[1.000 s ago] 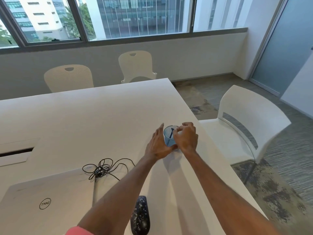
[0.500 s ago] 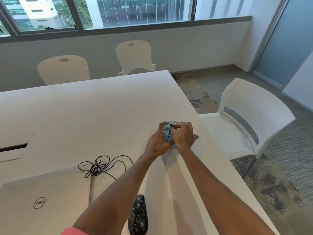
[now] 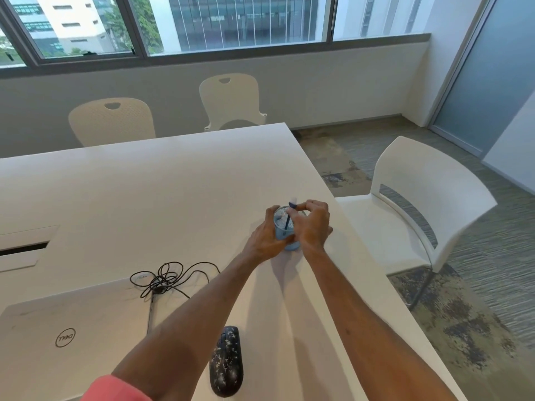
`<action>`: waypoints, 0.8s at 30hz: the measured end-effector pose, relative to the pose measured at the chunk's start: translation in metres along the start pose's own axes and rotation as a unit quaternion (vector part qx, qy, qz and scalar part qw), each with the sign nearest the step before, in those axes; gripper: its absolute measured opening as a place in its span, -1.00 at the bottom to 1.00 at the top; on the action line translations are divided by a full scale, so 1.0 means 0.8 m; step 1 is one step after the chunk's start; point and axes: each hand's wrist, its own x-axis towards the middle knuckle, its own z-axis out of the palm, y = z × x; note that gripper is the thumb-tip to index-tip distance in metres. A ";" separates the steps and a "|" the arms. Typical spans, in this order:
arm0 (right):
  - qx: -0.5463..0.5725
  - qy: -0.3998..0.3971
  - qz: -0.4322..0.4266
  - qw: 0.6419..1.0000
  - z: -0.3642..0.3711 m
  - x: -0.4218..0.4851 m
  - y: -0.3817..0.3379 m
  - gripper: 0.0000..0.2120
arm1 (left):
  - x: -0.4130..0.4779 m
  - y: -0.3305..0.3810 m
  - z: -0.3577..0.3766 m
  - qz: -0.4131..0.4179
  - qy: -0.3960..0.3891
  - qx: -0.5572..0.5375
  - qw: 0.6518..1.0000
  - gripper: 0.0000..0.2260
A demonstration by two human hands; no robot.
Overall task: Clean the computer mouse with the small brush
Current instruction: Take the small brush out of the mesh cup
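Note:
A black computer mouse (image 3: pixel 226 361) with white speckles lies on the white table (image 3: pixel 144 198), near the front between my forearms. Further out, a light blue mesh cup (image 3: pixel 285 231) stands near the table's right edge. My left hand (image 3: pixel 265 237) grips the cup's left side. My right hand (image 3: pixel 312 224) is at the cup's right rim and pinches the top of a small dark blue brush (image 3: pixel 289 217), which stands partly raised out of the cup. The brush's lower end is inside the cup.
A closed silver laptop (image 3: pixel 72 334) lies at the front left, with a tangled black cable (image 3: pixel 165 277) beside it. A white chair (image 3: pixel 419 206) stands close to the table's right edge. Two more chairs are at the far side. A cable slot (image 3: pixel 23 248) is at the left.
My left hand has closed round the cup. My right hand has taken the brush's top and lifted it partly out of the cup.

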 end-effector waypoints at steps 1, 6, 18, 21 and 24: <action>0.020 0.001 -0.013 1.000 -0.006 0.001 -0.003 -0.79 | 0.000 0.001 -0.001 -0.007 -0.009 -0.003 1.000 -0.02; 0.108 0.024 -0.057 0.992 -0.047 0.000 -0.020 -0.83 | -0.016 0.002 -0.005 0.008 0.018 -0.021 1.000 0.09; 0.146 -0.261 -0.075 0.951 -0.090 -0.090 -0.022 -0.75 | -0.122 0.040 -0.028 0.034 0.201 -0.260 0.944 -0.77; 0.164 -0.316 -0.049 0.933 -0.089 -0.111 -0.009 -0.79 | -0.147 0.015 -0.021 0.003 0.216 -0.285 0.934 -0.83; 0.175 -0.349 -0.007 0.921 -0.090 -0.135 0.000 -0.78 | -0.176 -0.003 -0.015 -0.035 0.222 -0.304 0.926 -0.84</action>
